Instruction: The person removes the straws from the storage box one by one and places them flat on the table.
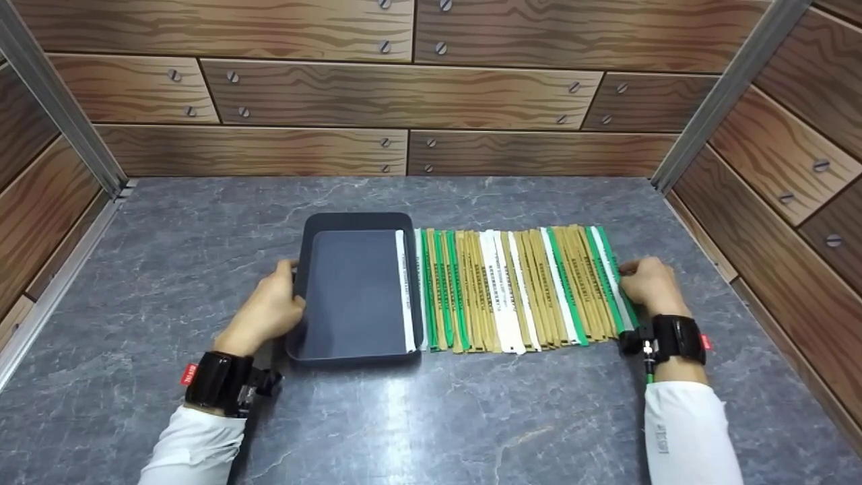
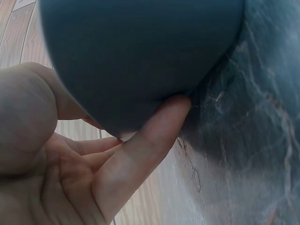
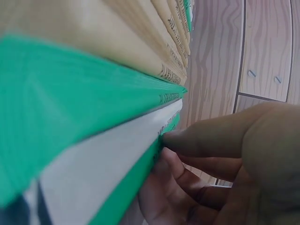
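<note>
A dark grey rectangular tray [image 1: 357,289] stands left of the middle of the table. My left hand [image 1: 273,306] grips its left side, and the left wrist view shows the thumb [image 2: 161,124] pressed on the tray's outer wall [image 2: 140,56]. One white slim paper-wrapped stick [image 1: 405,289] lies inside, along the right wall. Beside the tray runs a tight row of tan, green and white paper-wrapped sticks [image 1: 512,289] with printed lettering. At the row's right end my right hand [image 1: 653,283] pinches a green paper-wrapped stick [image 3: 119,199] between thumb and finger.
The grey marbled tabletop [image 1: 438,417] extends in front of the tray and row. Wood-patterned panels [image 1: 404,94] close off the back and both sides, with metal posts [image 1: 727,87] at the corners.
</note>
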